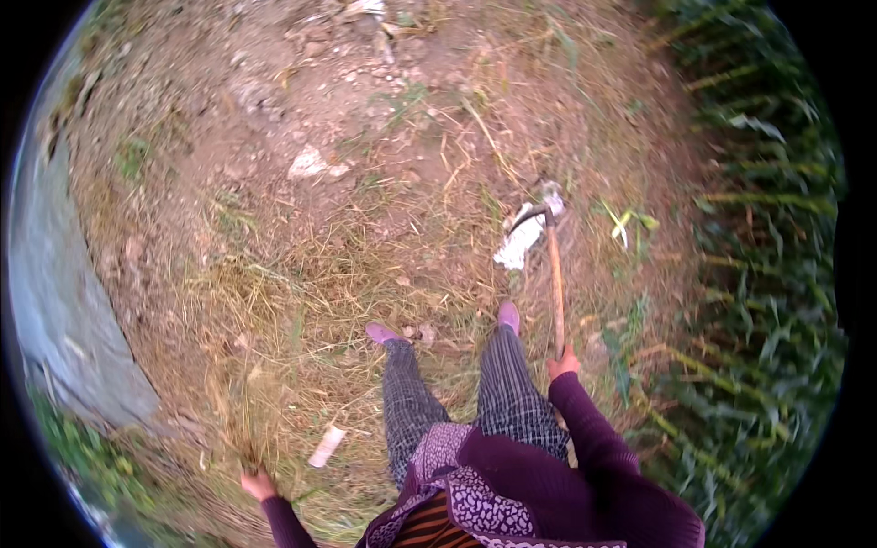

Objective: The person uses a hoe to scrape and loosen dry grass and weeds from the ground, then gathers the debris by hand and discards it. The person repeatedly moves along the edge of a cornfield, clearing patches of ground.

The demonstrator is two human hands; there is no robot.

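Note:
My right hand (pixel 564 363) grips the wooden handle of a sickle (pixel 556 288) low on its shaft. The sickle's dark curved blade (pixel 528 217) points left at the far end, over a crumpled white scrap (pixel 522 240) on the ground; whether it touches the scrap I cannot tell. Out to the left, my left hand (pixel 259 483) is closed around a bunch of dry grass stalks (pixel 248 418) that fan away from me. The stalks blur into the straw behind them, so their tips are hard to make out.
Tall green maize-like plants (pixel 760 288) line the right side. A grey sheet or slab (pixel 82 294) borders the left. Pale stones (pixel 312 163) lie ahead on bare soil, and a pale cylindrical piece (pixel 327 446) rests left of my legs. Cut straw (pixel 315 274) covers the ground.

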